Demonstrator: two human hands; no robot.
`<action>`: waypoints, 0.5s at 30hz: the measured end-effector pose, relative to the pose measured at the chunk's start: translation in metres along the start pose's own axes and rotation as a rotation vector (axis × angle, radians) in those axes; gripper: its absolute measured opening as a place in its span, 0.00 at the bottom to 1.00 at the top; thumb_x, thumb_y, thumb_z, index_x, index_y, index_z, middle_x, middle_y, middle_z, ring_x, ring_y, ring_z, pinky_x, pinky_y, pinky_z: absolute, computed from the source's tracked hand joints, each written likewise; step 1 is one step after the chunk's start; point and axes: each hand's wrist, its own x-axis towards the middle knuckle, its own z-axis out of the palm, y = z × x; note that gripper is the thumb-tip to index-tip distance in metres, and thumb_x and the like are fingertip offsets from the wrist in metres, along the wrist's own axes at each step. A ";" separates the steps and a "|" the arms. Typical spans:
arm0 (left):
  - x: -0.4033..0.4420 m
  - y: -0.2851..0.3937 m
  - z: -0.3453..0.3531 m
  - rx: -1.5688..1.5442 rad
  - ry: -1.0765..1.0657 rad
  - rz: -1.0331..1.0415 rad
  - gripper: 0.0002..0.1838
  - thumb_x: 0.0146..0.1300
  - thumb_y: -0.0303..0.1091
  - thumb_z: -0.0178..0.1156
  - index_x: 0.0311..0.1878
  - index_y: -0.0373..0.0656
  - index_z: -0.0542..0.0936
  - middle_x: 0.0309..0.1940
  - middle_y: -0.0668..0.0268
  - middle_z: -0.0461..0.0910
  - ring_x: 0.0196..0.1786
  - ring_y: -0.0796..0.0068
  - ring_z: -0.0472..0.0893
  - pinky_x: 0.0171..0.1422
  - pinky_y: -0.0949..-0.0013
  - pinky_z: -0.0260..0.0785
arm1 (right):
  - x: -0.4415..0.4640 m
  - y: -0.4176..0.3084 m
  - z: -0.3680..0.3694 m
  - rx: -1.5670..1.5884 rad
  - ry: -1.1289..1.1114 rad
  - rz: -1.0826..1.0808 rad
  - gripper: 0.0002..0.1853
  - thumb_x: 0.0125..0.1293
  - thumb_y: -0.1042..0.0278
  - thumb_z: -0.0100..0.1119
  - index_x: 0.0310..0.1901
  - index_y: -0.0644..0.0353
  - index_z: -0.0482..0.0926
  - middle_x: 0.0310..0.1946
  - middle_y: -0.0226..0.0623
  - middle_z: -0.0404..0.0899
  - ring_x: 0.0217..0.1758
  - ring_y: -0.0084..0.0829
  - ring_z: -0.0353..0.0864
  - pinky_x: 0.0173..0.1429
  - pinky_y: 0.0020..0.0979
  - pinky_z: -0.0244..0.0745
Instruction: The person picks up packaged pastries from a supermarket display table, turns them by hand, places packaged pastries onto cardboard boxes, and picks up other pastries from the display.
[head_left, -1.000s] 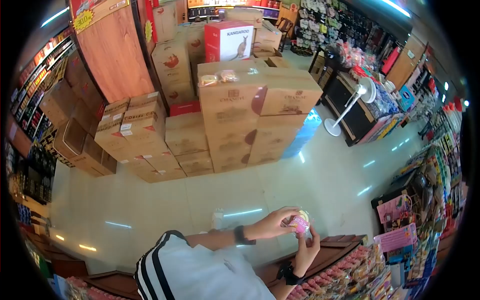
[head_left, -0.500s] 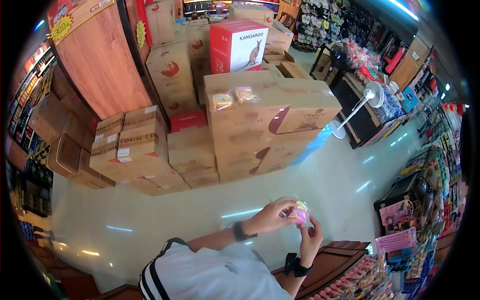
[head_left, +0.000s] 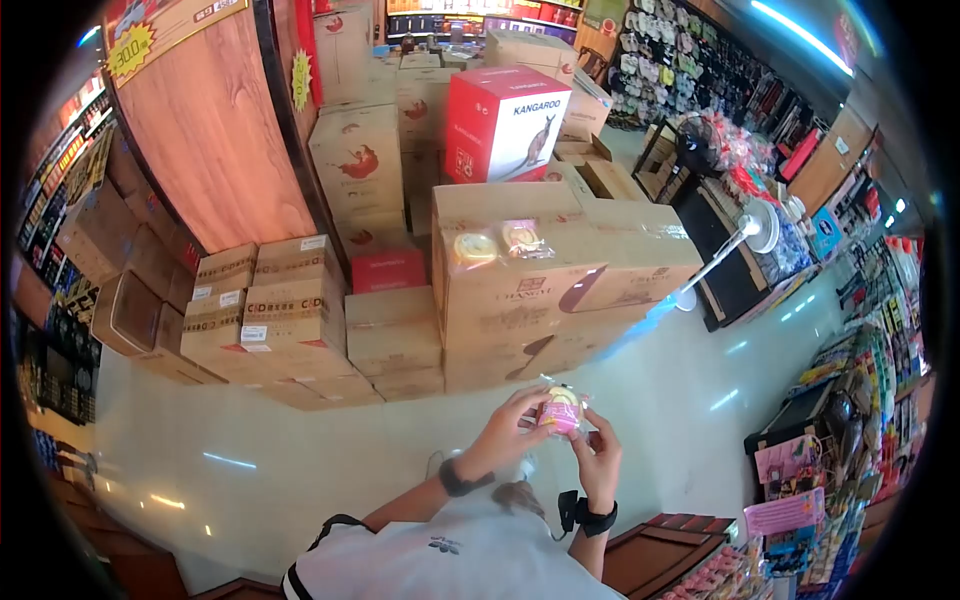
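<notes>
A small clear-wrapped packet point(head_left: 562, 412), pink below and pale yellow above, is held up over the floor in front of my chest. The fingers of my left hand point(head_left: 508, 428) pinch its left side. My right hand point(head_left: 598, 455) grips it from the lower right, thumb and fingers at its edge. What is inside the wrapping is too small to make out. Beyond my hands, two round yellowish items in clear wrapping, a left one point(head_left: 475, 248) and a right one point(head_left: 524, 238), lie side by side on top of a stacked cardboard carton point(head_left: 510, 310).
Behind these stands a red and white KANGAROO box point(head_left: 508, 125). Taped cartons point(head_left: 290, 315) are stacked to the left, by a wooden panel point(head_left: 205, 130). A white fan point(head_left: 762, 228) stands right of the cartons. Shelves of packaged goods point(head_left: 820, 470) line the right side.
My hands have moved left and slightly up in view with the packet, and its yellow part now faces me more. The view has shifted, so the cartons sit lower and further right.
</notes>
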 end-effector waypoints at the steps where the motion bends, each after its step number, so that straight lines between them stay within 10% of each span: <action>1: 0.003 -0.001 -0.001 0.004 0.014 0.008 0.29 0.64 0.29 0.70 0.68 0.41 0.73 0.71 0.53 0.68 0.61 0.62 0.81 0.60 0.64 0.80 | 0.006 0.000 0.001 -0.001 -0.010 0.004 0.22 0.63 0.75 0.70 0.59 0.65 0.80 0.48 0.33 0.84 0.34 0.18 0.71 0.41 0.23 0.73; 15: 0.148 0.022 0.003 0.297 0.267 0.252 0.32 0.58 0.29 0.74 0.66 0.41 0.74 0.68 0.54 0.72 0.67 0.55 0.77 0.66 0.58 0.73 | 0.186 0.018 -0.006 0.212 -0.139 -0.265 0.21 0.66 0.75 0.69 0.60 0.63 0.80 0.55 0.36 0.83 0.44 0.20 0.77 0.48 0.25 0.76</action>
